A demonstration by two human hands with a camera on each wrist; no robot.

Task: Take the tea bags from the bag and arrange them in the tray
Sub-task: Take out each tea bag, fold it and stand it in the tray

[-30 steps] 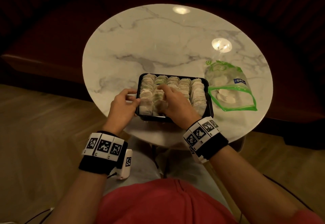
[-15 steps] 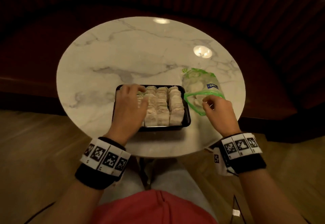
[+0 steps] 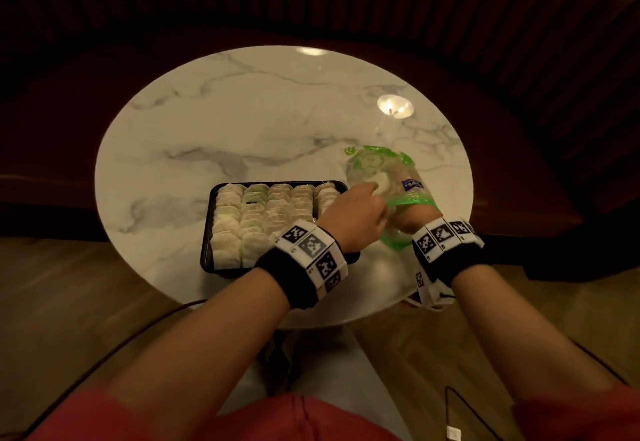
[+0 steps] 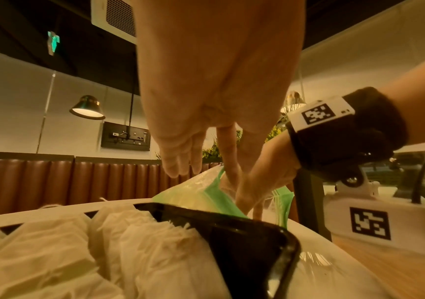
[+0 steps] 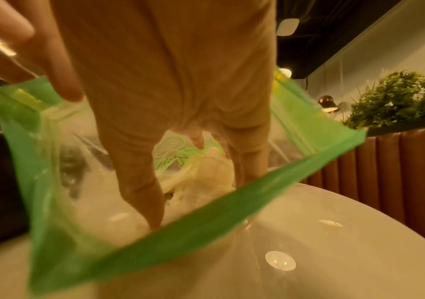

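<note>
Since half a second ago the right hand (image 3: 414, 220) has gone from the bag's mouth to deep inside the bag (image 3: 384, 177), and the left hand (image 3: 353, 217) has left the tray to hold the green rim. Seen from the right wrist, the right hand's fingers (image 5: 139, 182) reach down among the loose tea bags (image 5: 206, 174) at the bottom; whether they have closed on one is hidden by plastic and blur, so I cannot tell. The left hand's thumb and forefinger pinch the rim at the mouth's 9 o'clock side, other fingers straight. The bag lies at 3 o'clock on the round marble table (image 3: 242, 122), near its edge. The black tray (image 3: 207, 232), at 6 o'clock, is packed in rows, its right corner covered by the left wrist. Bare marble spans 9 to 1 o'clock.
</note>
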